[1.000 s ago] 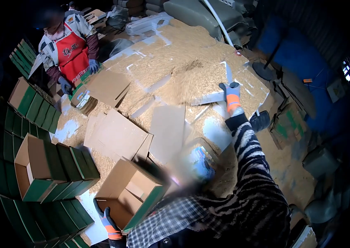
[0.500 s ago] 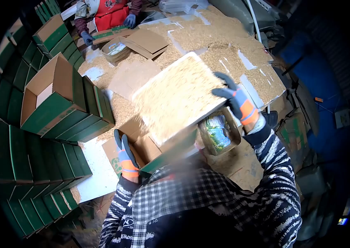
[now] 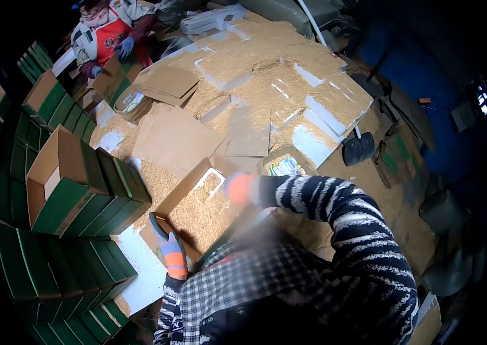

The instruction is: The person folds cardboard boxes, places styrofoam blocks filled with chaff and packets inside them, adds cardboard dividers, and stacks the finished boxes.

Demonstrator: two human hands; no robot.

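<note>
A cardboard box point(image 3: 183, 190) with green outer sides stands in front of me, filled with loose tan grains point(image 3: 200, 217). A white rectangular frame or tray edge point(image 3: 209, 179) shows on the grains. Against the box's left side rests my left hand point(image 3: 170, 248), gloved in grey and orange, its fingers along the wall. My right hand point(image 3: 241, 188) is blurred at the box's right side, and its fingers cannot be made out. Beside that arm sits a round-cornered container point(image 3: 289, 156) with colourful packets point(image 3: 285, 167) inside.
Stacked green boxes point(image 3: 62, 190) line the left. Flat cardboard sheets point(image 3: 174, 138) and a heap of grains point(image 3: 266, 52) cover the table. Across it, a person in a red apron point(image 3: 111, 41) handles a cardboard box point(image 3: 118, 77). A dark round pad point(image 3: 358, 149) is at the right edge.
The grain-covered white tray has gone from above the box, and grains now fill the box. My right hand has moved left and down to it. The other person's cardboard has been raised.
</note>
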